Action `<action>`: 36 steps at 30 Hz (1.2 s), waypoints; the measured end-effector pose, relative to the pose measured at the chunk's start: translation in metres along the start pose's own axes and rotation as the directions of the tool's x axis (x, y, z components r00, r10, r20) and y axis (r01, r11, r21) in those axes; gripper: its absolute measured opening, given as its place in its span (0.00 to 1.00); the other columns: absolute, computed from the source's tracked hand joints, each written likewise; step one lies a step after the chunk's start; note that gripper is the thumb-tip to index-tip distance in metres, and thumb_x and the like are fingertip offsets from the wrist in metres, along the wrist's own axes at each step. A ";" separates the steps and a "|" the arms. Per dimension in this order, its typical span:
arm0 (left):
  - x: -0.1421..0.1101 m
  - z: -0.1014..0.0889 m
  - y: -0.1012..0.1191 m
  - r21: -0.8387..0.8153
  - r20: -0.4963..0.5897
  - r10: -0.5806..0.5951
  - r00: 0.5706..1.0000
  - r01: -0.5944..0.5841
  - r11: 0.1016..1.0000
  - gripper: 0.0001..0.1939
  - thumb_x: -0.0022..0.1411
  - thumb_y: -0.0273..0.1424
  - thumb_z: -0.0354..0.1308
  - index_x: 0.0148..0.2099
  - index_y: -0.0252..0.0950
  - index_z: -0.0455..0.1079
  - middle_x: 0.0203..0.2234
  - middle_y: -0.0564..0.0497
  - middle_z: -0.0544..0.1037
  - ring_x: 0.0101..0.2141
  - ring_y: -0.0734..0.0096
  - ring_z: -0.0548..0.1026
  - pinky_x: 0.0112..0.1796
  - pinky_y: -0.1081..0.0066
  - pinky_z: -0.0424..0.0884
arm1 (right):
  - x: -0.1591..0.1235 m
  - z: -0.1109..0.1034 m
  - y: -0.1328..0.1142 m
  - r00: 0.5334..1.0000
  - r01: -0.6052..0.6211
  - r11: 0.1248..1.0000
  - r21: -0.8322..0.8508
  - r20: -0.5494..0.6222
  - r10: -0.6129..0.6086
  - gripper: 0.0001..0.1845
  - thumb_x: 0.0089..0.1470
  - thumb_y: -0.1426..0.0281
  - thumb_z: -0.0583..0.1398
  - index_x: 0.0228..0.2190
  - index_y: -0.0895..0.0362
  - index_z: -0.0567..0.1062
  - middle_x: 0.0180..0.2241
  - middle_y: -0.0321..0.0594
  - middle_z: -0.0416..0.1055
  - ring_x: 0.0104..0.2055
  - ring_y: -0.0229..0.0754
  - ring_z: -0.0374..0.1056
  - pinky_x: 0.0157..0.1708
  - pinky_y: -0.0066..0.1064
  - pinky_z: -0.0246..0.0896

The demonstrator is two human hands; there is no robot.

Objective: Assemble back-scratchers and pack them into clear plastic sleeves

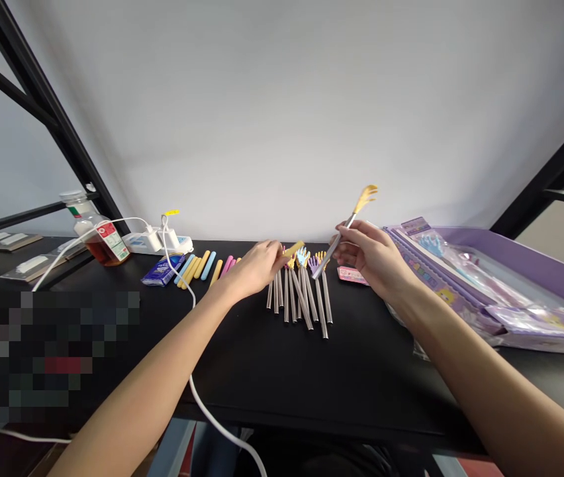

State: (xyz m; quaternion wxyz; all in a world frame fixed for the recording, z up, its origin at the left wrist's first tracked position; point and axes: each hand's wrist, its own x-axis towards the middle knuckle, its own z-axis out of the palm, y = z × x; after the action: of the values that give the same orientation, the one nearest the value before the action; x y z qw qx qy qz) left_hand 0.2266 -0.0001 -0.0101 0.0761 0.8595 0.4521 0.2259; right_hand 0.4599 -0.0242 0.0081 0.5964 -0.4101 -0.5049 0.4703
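My right hand (374, 255) is closed around the metal rod of a back scratcher (364, 198) with a yellow claw-shaped head, tilted with the head up. My left hand (257, 266) pinches a short yellow tube (294, 248), likely a handle sleeve. Below and between the hands, several more back scratchers (306, 291) lie side by side with silver rods toward me and blue, purple, yellow and pink hand-shaped heads away. Left of them lie loose yellow tubes (190, 270), blue tubes (208, 265) and pink tubes (228, 265), partly hidden by my left hand.
A purple box (525, 255) with packaged items stands at the right. At the left are a bottle (98, 232) of brown liquid, a power strip (136, 243), a blue packet (163, 269) and a white cable (212, 421) crossing the black table (361, 377). A pink card (351, 275) lies near my right hand.
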 end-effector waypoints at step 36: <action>-0.003 0.014 0.022 -0.340 -0.073 0.120 0.990 -0.138 0.930 0.15 0.76 0.42 0.42 0.50 0.38 0.64 0.20 0.59 0.63 0.21 0.74 0.61 0.26 0.72 0.53 | 0.008 -0.012 0.006 0.966 0.230 0.973 0.018 -0.125 -0.226 0.19 0.45 0.59 0.73 0.31 0.53 0.73 0.27 0.34 0.76 0.29 0.37 0.76 0.33 0.27 0.73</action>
State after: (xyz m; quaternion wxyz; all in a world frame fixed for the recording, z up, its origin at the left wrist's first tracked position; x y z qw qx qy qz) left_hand 0.2472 -0.0143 -0.0158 0.1987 0.8546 0.3500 0.3281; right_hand 0.4716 -0.0156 0.0016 0.6828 -0.3676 -0.5036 0.3809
